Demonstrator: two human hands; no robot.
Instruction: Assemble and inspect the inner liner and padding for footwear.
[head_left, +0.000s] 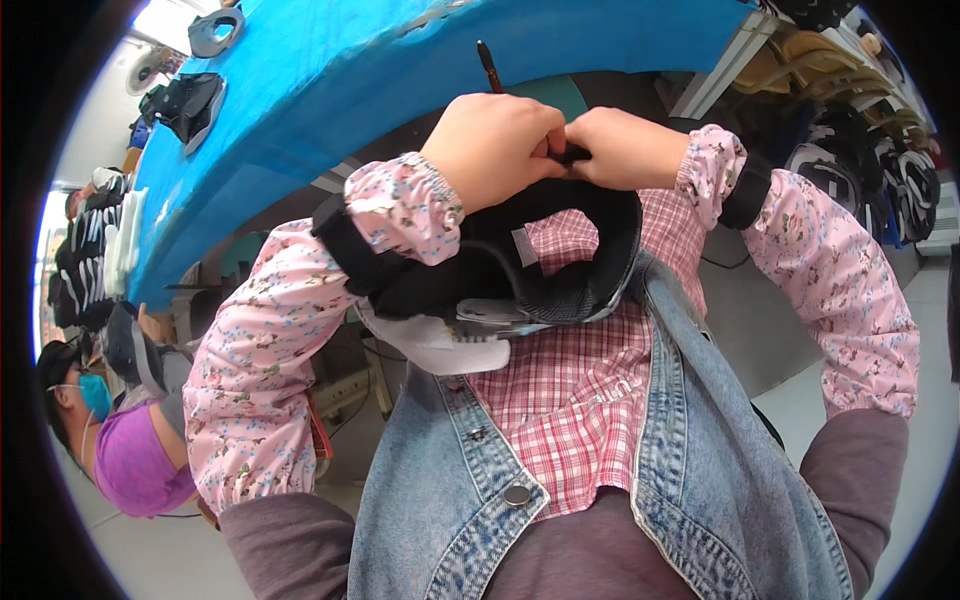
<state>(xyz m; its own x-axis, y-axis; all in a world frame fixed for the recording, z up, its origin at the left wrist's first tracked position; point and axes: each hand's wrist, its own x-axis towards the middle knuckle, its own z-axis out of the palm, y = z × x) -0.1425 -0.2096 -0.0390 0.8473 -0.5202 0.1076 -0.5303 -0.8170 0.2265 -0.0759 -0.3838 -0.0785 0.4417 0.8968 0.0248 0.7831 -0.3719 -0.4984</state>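
A black shoe upper [615, 235] with a dark lining and a pale grey-white flap [440, 340] rests against my front, its opening facing up. My left hand [495, 145] is closed at its far edge, fingertips pinching the dark material. Beside it, almost touching, my right hand [628, 150] pinches the same edge from the other side. The small dark bit between the fingertips is mostly covered. Just beyond my left hand a slim dark, pen-like stick [488, 66] points upward; my knuckles hide its lower end.
A blue-covered table [330, 60] curves across the far side, bearing a black shoe [190, 110] and a grey shoe part [215, 33]. At left, a person in purple [140, 450] sits near stacked shoe parts [90, 260]. Many shoes [840, 160] hang or stand at right.
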